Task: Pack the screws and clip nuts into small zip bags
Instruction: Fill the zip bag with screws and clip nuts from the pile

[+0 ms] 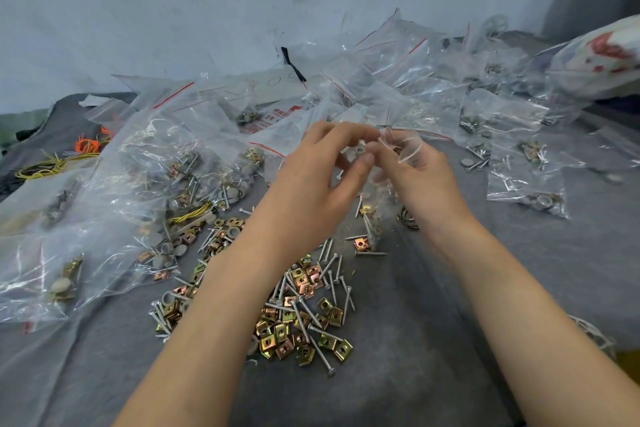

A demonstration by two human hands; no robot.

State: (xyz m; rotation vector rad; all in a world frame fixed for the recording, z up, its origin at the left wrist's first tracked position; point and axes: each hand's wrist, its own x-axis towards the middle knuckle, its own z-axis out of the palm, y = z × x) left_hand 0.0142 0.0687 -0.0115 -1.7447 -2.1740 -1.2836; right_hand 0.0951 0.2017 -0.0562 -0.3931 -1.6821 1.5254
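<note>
Clear zip bag (381, 191), long axis hanging down | mouth pinched between left grip (318, 177) and right grip (419, 170) | screw-and-nut pile (304, 308) below, nearer left grip

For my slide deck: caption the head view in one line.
The left hand and right hand pinch a small zip bag above loose screws and clip nuts on grey cloth.

Loose screws (332, 274) before hands; filled bags (145, 184) left, behind.
</note>
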